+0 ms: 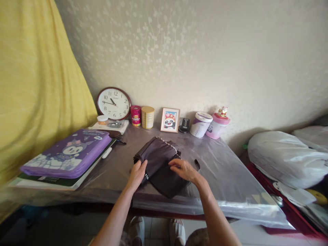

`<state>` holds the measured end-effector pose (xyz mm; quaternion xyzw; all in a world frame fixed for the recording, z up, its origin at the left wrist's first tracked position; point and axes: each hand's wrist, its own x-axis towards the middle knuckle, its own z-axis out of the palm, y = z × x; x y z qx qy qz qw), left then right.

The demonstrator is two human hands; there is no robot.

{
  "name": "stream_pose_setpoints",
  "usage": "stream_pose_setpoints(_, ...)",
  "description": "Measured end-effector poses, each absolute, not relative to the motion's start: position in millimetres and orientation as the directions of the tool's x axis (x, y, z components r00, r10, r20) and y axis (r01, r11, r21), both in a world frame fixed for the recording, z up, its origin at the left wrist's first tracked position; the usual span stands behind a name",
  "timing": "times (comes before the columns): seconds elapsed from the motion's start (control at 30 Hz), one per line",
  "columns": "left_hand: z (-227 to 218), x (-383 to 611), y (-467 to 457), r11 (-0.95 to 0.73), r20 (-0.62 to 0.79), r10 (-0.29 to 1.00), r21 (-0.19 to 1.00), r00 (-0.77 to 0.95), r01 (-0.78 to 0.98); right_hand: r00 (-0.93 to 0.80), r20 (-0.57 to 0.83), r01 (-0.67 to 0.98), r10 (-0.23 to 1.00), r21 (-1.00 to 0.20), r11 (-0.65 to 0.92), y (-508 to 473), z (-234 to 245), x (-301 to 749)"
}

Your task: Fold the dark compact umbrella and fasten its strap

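A dark, loosely folded umbrella (164, 160) lies near the front of the table, its black fabric in soft panels. A line of pale rib tips runs along its far right edge, and a short dark strap (197, 164) sticks up at the right. My left hand (137, 173) is closed around the bunched folds at the umbrella's left side, with the thumb on top. Over the right part of the fabric, my right hand (183, 169) has its fingers bent and drawn together, touching the umbrella. The umbrella's handle is not clearly visible.
At left, a purple cartoon case (69, 153) lies on books, beside a white marker (107, 152). Along the wall stand a clock (114, 103), two cans (148, 117), a framed panda picture (170, 120), a black stapler-like object (184, 125) and two tubs (201, 124). White bags (284, 157) sit at right.
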<state>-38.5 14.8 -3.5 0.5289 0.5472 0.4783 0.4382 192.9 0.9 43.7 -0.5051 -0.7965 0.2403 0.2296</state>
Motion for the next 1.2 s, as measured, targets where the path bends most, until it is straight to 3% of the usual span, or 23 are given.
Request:
stream_pose_setpoints(0.2, -5, -41, 16, -0.014, 0.024, 0.998, 0.989, -0.066, 0.149, -0.53, 0.021, 0.698, 0.848, -0.557, 0.45, -31, 54, 195)
stream_pose_setpoints(0.43, -5, -41, 17, -0.081, 0.093, 0.993, 0.985, -0.073, 0.153, -0.545, -0.092, 0.752, 0.833, -0.494, 0.437, -48, 56, 192)
stream_pose_setpoints(0.9, -14, -43, 21, -0.067, 0.081, 0.995, 0.977, -0.061, 0.204, -0.51, -0.084, 0.76, 0.856, -0.511, 0.402, -45, 57, 199)
stream_pose_setpoints(1.2, -10, -42, 19, -0.038, 0.049, 0.997, 0.983, -0.062, 0.182, -0.506, -0.042, 0.806, 0.862, -0.38, 0.454, -37, 51, 202)
